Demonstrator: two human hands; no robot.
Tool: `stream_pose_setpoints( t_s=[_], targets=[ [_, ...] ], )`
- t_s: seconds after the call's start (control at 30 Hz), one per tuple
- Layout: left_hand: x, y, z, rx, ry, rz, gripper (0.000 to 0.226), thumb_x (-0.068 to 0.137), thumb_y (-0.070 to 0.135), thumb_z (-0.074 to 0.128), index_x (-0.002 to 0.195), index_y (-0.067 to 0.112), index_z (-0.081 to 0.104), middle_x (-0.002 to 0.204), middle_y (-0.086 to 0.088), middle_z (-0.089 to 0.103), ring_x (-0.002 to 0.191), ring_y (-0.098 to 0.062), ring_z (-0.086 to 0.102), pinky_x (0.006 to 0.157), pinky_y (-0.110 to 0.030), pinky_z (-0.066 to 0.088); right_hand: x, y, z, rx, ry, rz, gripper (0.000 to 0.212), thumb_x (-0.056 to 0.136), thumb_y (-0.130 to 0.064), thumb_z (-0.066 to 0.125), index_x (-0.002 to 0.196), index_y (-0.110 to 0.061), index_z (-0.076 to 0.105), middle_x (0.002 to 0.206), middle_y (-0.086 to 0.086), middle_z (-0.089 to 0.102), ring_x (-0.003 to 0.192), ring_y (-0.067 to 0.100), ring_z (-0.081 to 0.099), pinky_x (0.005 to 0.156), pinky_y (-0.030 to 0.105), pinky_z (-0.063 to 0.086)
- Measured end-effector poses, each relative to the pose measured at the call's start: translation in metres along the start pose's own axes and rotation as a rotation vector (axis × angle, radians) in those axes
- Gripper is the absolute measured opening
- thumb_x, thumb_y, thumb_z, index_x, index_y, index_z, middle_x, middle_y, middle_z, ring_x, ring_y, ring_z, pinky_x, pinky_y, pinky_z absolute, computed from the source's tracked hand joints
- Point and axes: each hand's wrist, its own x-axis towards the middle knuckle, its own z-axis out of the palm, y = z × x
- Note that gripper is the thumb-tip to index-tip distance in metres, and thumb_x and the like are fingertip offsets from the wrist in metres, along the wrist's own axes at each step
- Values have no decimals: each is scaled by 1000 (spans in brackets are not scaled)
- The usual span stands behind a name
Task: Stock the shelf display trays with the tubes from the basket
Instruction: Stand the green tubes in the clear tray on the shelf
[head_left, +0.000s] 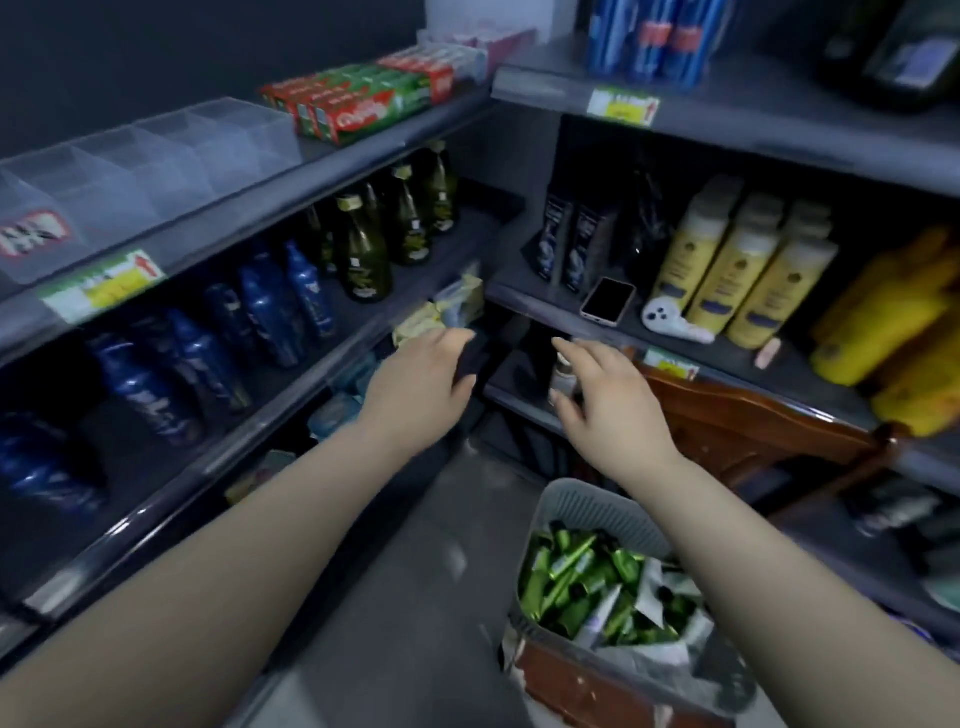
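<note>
Head view: the corner where two grey metal shelf units meet. Your left hand (421, 384) reaches toward the corner at middle-shelf height. Its fingers bend forward against a dark shape, and through the blur you cannot tell whether they grip anything. Your right hand (610, 410) is beside it but apart, palm down, fingers spread and slightly bent, with nothing in them.

The pale grey slotted plastic basket (587, 501) stands low on your right, under your right forearm, on a brown wooden surface (576, 691). It is heaped with glossy green tubes (571, 577), with some white items among them. The clear plastic divided display trays (156, 156) sit on the top left shelf, well apart from the basket, near red-and-green toothpaste cartons (358, 104).

On the shelf below are dark blue bottles (270, 306) and dark green glass bottles (363, 254). The right unit holds pale yellow bottles (727, 270) and a smartphone lying flat (608, 301).
</note>
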Motion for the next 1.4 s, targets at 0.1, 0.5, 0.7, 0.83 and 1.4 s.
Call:
stream_pose_setpoints(
  t_s=[0.1, 0.5, 0.7, 0.83, 1.4],
  targets=[
    [1, 18, 43, -19, -70, 32, 47, 93, 29, 51, 137, 16, 41, 129, -7, 52, 113, -28, 51, 88, -42, 47, -30, 40, 11, 14, -11, 71, 54, 90, -24, 57, 141, -12, 42, 137, 12, 49, 129, 29, 42, 109, 39, 34],
    [-18, 34, 221, -158, -419, 54, 49, 88, 22, 58, 135, 21, 45, 129, -5, 54, 111, -27, 56, 86, -41, 49, -146, 139, 102, 110, -162, 505, 54, 87, -14, 63, 138, -7, 46, 133, 17, 52, 122, 36, 49, 100, 42, 41],
    [-34, 27, 315, -238, -606, 16, 51, 85, 13, 59, 135, 15, 46, 130, -9, 55, 113, -28, 56, 91, -40, 47, -187, 163, 168, 144, -288, 649, 57, 87, -12, 60, 141, -12, 42, 136, 12, 50, 123, 32, 47, 100, 41, 43],
    [-39, 20, 369, -182, -724, 19, 53, 87, 18, 58, 137, 18, 40, 129, -10, 54, 106, -27, 58, 85, -35, 47, -197, 178, 215, 157, -363, 724, 57, 90, -15, 56, 143, -14, 38, 142, 11, 44, 131, 30, 40, 103, 40, 40],
    [-26, 11, 534, -12, -873, 39, 48, 84, 2, 56, 130, 5, 43, 114, -21, 57, 107, -37, 54, 91, -42, 45, -163, 269, 373, 5, -585, 817, 70, 92, -17, 51, 151, -17, 13, 149, 9, 34, 134, 31, 35, 103, 39, 35]
  ],
)
